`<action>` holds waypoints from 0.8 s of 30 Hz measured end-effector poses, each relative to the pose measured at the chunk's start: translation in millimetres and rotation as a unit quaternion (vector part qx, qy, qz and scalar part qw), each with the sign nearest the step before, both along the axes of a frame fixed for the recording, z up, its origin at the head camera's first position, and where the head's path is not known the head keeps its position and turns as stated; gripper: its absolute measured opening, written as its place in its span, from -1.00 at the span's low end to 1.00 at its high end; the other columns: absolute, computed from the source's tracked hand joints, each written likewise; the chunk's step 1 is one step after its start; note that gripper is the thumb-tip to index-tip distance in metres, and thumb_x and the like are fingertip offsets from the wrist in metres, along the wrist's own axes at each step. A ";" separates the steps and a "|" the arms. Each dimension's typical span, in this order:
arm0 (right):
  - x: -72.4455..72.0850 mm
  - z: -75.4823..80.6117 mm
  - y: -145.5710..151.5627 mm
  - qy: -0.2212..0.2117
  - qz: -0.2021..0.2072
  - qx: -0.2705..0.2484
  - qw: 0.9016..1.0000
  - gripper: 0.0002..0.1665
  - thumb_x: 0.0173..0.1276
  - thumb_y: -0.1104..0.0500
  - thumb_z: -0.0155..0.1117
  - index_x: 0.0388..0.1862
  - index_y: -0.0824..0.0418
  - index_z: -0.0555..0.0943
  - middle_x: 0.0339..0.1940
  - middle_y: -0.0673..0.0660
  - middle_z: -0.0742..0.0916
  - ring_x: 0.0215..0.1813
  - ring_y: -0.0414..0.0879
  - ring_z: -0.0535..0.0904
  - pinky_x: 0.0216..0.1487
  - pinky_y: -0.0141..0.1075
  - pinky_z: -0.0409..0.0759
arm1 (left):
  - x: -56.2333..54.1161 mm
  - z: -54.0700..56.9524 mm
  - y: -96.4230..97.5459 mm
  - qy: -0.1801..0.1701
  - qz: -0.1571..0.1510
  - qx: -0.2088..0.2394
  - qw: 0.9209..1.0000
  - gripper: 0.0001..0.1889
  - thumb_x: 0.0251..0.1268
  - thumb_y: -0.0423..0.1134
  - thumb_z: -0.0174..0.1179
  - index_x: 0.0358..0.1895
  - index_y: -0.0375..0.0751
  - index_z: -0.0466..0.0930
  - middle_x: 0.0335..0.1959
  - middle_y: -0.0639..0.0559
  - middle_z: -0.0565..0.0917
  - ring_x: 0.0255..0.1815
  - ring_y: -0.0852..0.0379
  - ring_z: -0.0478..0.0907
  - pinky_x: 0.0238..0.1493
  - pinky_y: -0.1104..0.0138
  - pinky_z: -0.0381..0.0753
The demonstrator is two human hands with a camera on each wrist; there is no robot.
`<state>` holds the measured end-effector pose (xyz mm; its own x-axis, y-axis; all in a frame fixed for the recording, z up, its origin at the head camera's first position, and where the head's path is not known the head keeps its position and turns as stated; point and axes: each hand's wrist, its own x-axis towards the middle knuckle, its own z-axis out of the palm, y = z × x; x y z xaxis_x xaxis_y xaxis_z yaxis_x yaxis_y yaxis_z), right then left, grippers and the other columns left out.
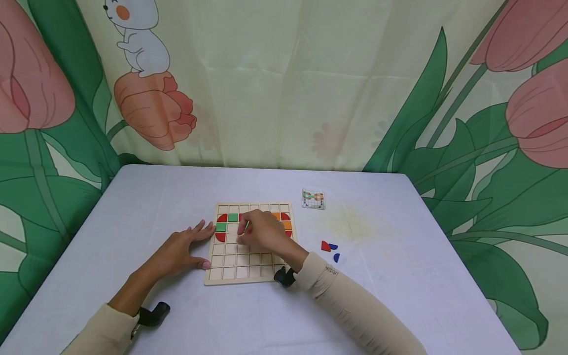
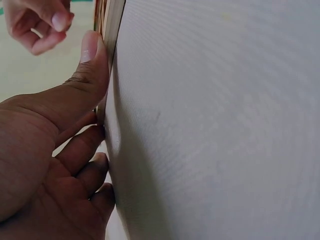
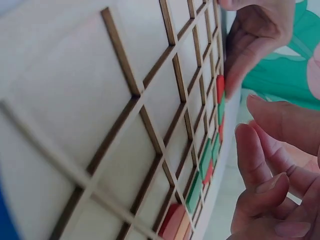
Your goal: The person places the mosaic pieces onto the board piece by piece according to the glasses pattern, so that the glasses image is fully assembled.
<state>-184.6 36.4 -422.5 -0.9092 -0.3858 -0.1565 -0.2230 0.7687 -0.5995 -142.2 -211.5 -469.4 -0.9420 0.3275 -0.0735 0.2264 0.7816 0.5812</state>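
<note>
A wooden grid board (image 1: pixel 241 273) lies on the table, with red, green and orange pieces set in its upper rows. Along its left edge rests my left hand (image 1: pixel 179 251), fingers spread and thumb against the rim. In the left wrist view the left thumb (image 2: pixel 91 70) touches the side of the board. My right hand (image 1: pixel 264 231) is over the board's middle and covers part of the rows. Its fingers (image 3: pixel 250 155) are loosely bent, and nothing shows between the fingertips in the right wrist view. Green pieces (image 3: pixel 194 192) sit in cells near that hand.
To the right of the board lie a red piece (image 1: pixel 326 246) and two blue pieces, one of them a half-round blue piece (image 1: pixel 336 257) nearer me. A small printed pattern card (image 1: pixel 313 198) is farther back. A white cloth (image 1: pixel 381 296) covers the table.
</note>
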 end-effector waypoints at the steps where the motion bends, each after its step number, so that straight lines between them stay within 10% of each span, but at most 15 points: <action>1: 1.0 0.6 3.3 0.002 0.001 -0.002 1.000 -0.81 0.26 0.09 0.62 -0.38 -0.07 0.71 -0.52 -0.10 0.72 -0.42 -0.18 0.59 -0.49 -0.30 0.46 | 0.1 0.1 0.4 -0.001 0.000 0.000 1.000 0.09 -0.13 -0.02 0.69 0.60 -0.12 0.39 0.65 -0.38 0.24 0.56 -0.71 0.17 0.54 -0.50 0.12; 24: 11.8 4.4 98.3 0.006 -0.066 -0.044 0.997 -0.81 0.25 0.14 0.66 -0.32 0.00 0.73 -0.43 -0.03 0.71 -0.32 -0.07 0.57 -0.38 -0.26 0.42 | -1.3 -1.1 3.1 -0.004 0.006 -0.001 1.000 0.11 -0.15 -0.06 0.70 0.60 -0.13 0.38 0.65 -0.36 0.25 0.62 -0.62 0.15 0.58 -0.43 0.14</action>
